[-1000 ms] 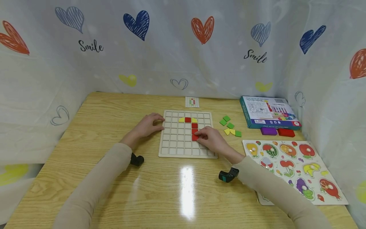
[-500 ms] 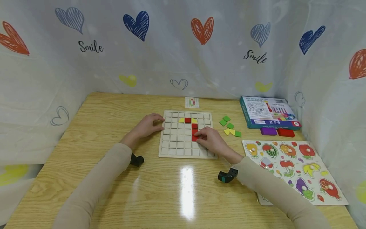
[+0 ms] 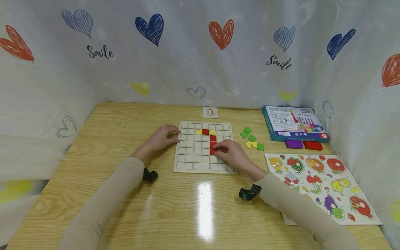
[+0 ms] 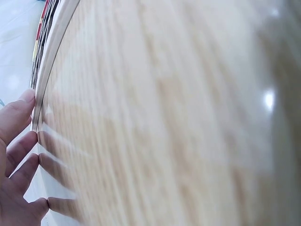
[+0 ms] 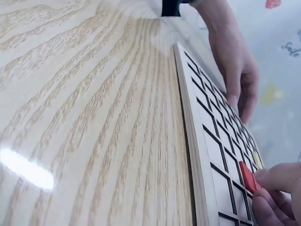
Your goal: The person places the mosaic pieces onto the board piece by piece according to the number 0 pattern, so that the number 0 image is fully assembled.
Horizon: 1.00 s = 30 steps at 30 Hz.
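Head camera first: the right hand lay over the lower right part of the wooden grid board, its thumb and forefinger closed together on a red square tile that sat in a cell of the grid, just below 2 other red tiles in the same column. Above those, 1 red tile with 2 yellow pieces at its sides filled the second row. The left hand rested at the board's left edge, fingers loosely curled with the tips touching the rim and holding nothing. Well to the right of the right hand's fingers lay loose green and yellow tiles, beyond them a teal box, purple and red blocks and a fruit puzzle board; a small pattern card stood past the board's far edge. Left wrist camera: 4 fingertips lay side by side and slightly bent against the pale board rim, the table blurred alongside. Right wrist camera: the thumb and a finger pinched the red tile at its edge, the tile tilted up out of a cell near the board's near rim; across the grid the left hand touched the far edge with its fingers bent down.
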{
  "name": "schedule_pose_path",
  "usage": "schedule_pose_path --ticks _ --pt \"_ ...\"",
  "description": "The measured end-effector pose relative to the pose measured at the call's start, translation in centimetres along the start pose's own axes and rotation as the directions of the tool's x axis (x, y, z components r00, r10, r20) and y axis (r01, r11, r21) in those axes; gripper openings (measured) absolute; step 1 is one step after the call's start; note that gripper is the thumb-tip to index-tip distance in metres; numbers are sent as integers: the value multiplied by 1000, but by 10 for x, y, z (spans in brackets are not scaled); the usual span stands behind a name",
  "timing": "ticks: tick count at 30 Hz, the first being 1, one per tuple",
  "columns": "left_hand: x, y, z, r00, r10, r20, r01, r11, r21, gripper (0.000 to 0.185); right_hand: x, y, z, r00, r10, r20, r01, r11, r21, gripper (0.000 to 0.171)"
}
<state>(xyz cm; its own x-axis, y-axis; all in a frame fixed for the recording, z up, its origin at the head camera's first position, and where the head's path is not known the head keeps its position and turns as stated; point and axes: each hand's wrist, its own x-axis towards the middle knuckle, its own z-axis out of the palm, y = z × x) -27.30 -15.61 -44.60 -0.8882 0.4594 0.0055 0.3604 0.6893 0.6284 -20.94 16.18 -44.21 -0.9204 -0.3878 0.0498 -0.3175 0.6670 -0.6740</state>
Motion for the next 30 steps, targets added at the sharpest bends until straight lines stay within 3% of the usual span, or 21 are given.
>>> schedule_pose_path --ticks 7,14,18,22,30 --pt "1 -1 2 1000 20 -1 -20 1000 0 41 -13 14 -19 981 173 -81 -162 978 131 28" --pt "1 -4 1 1000 15 -8 -15 1000 -1 42 -29 43 -49 931 316 -181 -279 938 207 37" --pt "1 -6 2 1000 13 -3 -13 1000 2 42 -36 59 -60 910 344 -231 -312 936 165 39" --pt "0 -6 2 1000 7 4 -7 1000 -7 42 -40 68 -63 903 370 -218 -349 928 130 41" --pt "2 -6 3 1000 12 5 -12 1000 -12 42 -40 72 -60 911 349 -219 -337 937 90 40"
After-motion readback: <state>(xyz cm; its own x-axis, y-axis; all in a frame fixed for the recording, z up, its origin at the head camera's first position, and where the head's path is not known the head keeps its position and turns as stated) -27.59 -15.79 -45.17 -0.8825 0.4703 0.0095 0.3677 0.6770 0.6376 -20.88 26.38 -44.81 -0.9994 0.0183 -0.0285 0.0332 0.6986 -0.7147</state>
